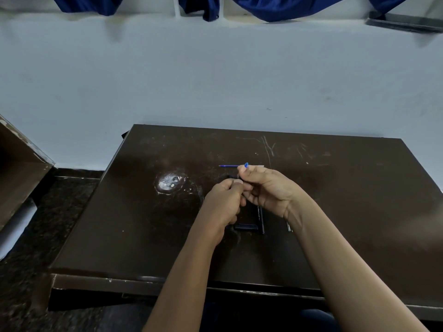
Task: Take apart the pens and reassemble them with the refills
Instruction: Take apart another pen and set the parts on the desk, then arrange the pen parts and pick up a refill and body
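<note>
Both hands meet above the middle of a dark brown desk [119, 224]. My left hand [223, 202] is closed in a fist around a small pen part that is mostly hidden. My right hand [268, 190] pinches a pen piece whose blue end [246, 165] sticks up past the fingertips. A thin blue refill [229, 166] lies flat on the desk just beyond the hands, pointing left. Under the hands lies a dark pen case or box [254, 224], partly covered by my wrists.
A pale worn patch [170, 183] marks the desk left of the hands. A white wall rises behind the desk, with blue cloth [203, 8] hanging above. Another wooden piece of furniture [16, 168] stands at the left over dark floor.
</note>
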Available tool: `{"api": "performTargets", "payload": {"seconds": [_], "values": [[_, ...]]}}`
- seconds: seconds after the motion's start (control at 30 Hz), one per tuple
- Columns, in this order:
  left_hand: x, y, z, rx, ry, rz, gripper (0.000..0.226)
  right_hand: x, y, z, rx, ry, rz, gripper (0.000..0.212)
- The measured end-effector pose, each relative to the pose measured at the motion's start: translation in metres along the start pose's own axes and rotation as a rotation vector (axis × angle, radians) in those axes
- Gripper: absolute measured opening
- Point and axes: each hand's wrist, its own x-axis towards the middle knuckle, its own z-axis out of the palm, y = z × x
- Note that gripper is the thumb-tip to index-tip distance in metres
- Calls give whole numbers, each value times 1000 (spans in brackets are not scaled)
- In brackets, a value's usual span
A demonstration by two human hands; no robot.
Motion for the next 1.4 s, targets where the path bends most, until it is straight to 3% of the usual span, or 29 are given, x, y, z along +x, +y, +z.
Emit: {"api": "performTargets", "payload": {"seconds": [0.23, 0.37, 0.43, 0.53, 0.6, 0.7, 0.9, 1.17, 1.27, 1.33, 1.4], "values": [[2, -4, 0, 78, -35, 3, 25, 0, -6, -4, 313, 146, -110, 24], [4, -7, -2, 159, 35, 19, 31, 5, -11, -20, 540, 362, -295, 23], [5, -7, -4, 138, 103, 24, 31, 6, -11, -29, 328, 441, -352, 25], [7, -8, -4, 79, 172, 47, 31, 6, -3, -35, -677, 416, -355, 30], [8, -8, -3, 58, 196, 61, 32, 7, 6, -28, -1192, 274, -278, 29], [7, -9, -4, 43, 208, 69, 33, 11, 24, -18, -1434, 98, -92, 24], [6, -8, -6, 43, 218, 76, 33, 16, 37, -12, -1554, 47, 42, 18], [5, -6, -7, 49, 216, 67, 32, 20, 37, -14, -1507, 100, 9, 14], [3, -5, -7, 49, 207, 67, 31, 12, 20, -11, -1017, 237, -80, 21], [3, -3, -7, 43, 197, 66, 29, 4, 6, -4, -531, 143, -51, 22], [2, -3, -7, 41, 179, 59, 27, 0, -2, 4, -241, 51, 2, 20]]}}
